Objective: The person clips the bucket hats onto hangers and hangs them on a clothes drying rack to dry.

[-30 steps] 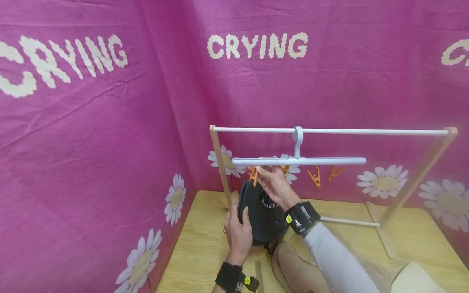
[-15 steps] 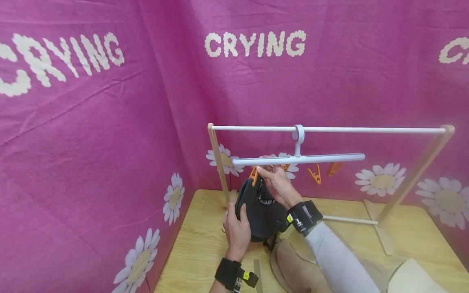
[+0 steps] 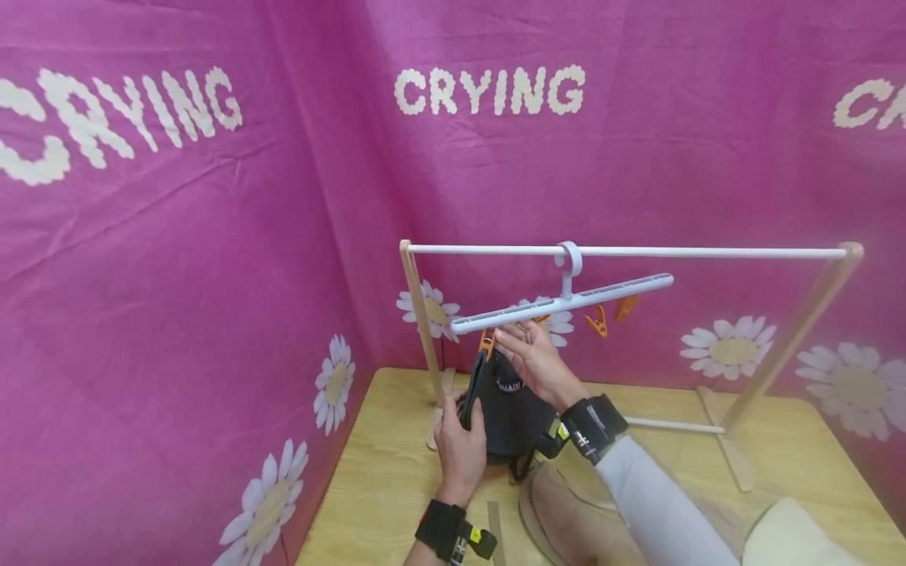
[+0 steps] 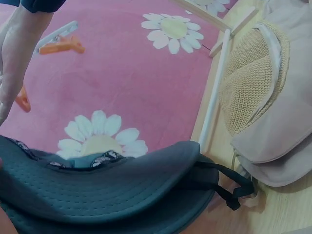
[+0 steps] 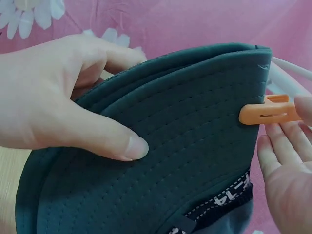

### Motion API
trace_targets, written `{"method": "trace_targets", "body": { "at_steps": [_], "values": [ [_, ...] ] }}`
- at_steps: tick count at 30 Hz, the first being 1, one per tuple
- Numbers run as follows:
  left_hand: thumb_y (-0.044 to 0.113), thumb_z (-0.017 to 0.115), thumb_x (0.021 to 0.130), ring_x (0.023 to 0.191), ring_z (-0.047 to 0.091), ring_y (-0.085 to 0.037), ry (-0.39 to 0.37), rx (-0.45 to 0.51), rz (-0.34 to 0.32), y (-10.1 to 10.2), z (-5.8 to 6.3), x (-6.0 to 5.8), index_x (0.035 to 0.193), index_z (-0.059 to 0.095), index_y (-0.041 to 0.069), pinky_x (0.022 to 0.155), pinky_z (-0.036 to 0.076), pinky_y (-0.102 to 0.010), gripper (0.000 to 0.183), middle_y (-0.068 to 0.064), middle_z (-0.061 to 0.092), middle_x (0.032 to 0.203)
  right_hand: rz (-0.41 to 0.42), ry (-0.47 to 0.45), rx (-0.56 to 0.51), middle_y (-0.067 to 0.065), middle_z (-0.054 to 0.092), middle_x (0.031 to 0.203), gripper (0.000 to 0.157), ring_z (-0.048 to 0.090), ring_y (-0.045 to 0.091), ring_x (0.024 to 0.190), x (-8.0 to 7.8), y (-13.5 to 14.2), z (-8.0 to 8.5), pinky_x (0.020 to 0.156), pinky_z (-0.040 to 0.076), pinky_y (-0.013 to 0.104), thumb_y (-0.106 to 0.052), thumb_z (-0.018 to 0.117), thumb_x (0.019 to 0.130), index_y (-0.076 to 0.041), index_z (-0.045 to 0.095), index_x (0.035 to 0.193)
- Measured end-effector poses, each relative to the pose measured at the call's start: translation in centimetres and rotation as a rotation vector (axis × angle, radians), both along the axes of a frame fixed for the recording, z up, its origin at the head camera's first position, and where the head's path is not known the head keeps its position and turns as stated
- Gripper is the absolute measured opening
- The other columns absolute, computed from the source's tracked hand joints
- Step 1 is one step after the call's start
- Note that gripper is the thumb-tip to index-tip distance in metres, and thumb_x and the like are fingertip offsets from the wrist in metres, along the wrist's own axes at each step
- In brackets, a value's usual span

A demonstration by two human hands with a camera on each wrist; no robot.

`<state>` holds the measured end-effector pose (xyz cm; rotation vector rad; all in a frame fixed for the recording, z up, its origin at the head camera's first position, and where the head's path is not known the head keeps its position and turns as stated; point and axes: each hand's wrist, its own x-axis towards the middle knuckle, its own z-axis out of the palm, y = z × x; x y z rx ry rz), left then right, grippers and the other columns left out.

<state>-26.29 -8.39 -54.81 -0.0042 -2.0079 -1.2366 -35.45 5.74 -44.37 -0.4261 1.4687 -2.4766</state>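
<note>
A dark bucket hat (image 3: 520,413) with a stitched brim and black strap hangs below the left end of a pale hanger (image 3: 510,316). My left hand (image 3: 460,448) pinches the folded brim, thumb on the near face, as the right wrist view shows. An orange clip (image 5: 268,113) bites the brim's corner. At that clip's outer end my right hand (image 3: 541,365) pinches with thumb and fingers. The hanger tilts, its left end lower, hooked on the white rail (image 3: 672,252). A second orange clip is mostly hidden behind the right hand.
Two more orange clips (image 3: 598,321) dangle from the hanger's right half. The rack's wooden posts (image 3: 786,338) stand on the wooden table (image 3: 375,472). A beige hat with a woven part (image 4: 253,78) lies close by on the table. Pink floral cloth surrounds the table.
The hanger has gone from nearly level to tilted, left end down and right end up and swung back. The clipped brim corner has dropped slightly. Both hands keep their hold.
</note>
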Motion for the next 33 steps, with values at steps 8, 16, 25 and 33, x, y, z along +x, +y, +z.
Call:
{"method": "trace_targets", "body": {
  "at_steps": [8,16,25,33],
  "values": [
    [0.010,0.072,0.099,0.105,0.074,-0.025,-0.024,-0.010,-0.036,0.0,0.7,0.4,0.125,0.063,0.005,0.085,0.061,-0.047,0.028,-0.012,0.076,0.115,0.019,0.074,0.014,0.025,0.045,0.157,0.056,0.052,0.025,0.142,0.8,1.3,-0.4,0.116,0.042,0.035,0.004,0.051,0.107,0.005,0.027,0.157],
    [0.005,0.072,0.098,0.108,0.075,-0.028,0.024,-0.002,-0.096,0.2,0.8,1.0,0.125,0.061,-0.001,0.084,0.063,-0.041,0.030,-0.016,0.075,0.121,0.046,0.093,0.053,0.033,0.032,0.163,0.062,0.057,0.019,0.138,2.0,3.5,-1.8,0.117,0.041,0.033,0.000,0.050,0.109,0.004,0.020,0.163],
    [0.006,0.072,0.097,0.112,0.073,-0.026,-0.019,-0.010,-0.116,0.6,0.9,1.9,0.126,0.060,0.002,0.086,0.062,-0.042,0.031,-0.015,0.073,0.124,-0.013,0.103,0.097,0.034,0.031,0.163,0.063,0.059,0.017,0.136,2.9,6.3,-2.5,0.115,0.043,0.030,-0.001,0.050,0.109,0.005,0.017,0.163],
    [0.012,0.075,0.097,0.121,0.066,-0.030,-0.249,0.060,-0.145,2.1,-1.7,3.7,0.132,0.058,0.004,0.099,0.056,-0.051,0.040,-0.014,0.069,0.130,-0.081,0.085,0.123,0.035,0.031,0.162,0.062,0.062,0.013,0.128,2.6,8.5,-2.1,0.115,0.044,0.034,-0.008,0.050,0.111,0.006,0.018,0.162]
  ]
}}
